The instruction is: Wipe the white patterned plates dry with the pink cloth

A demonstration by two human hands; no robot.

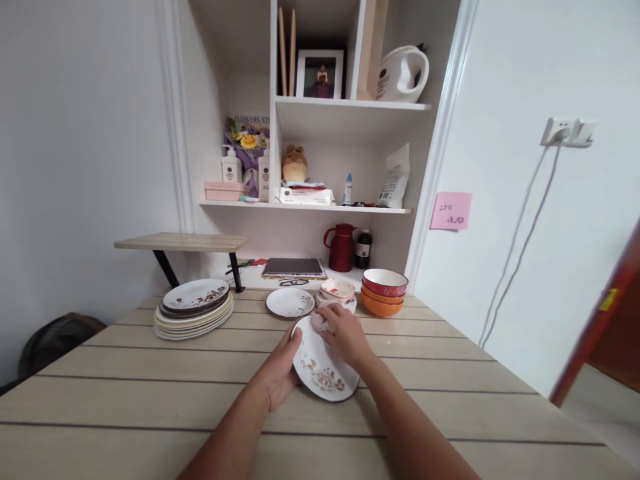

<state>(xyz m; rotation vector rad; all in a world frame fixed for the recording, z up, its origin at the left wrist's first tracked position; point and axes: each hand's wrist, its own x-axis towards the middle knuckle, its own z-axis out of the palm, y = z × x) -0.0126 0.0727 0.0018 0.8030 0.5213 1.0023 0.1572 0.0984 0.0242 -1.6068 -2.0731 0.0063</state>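
The plate (320,367) is up in front of me, tilted over the middle of the counter (200,377); my left hand (281,365) grips its left edge and my right hand (345,335) bunches a cloth (321,323) against its far rim. I'd judge this wipe partway through. A second plate (286,304) lies by the far edge, a stack (194,311) towards the far left corner, small dishes (337,289) and bowls (384,295) towards the far right; I can't tell which are wiped. The counter is pale planks with dark seams. Beyond stand white shelves (350,107) and a red jug (342,248); a pink note (451,211) hangs on the right wall.
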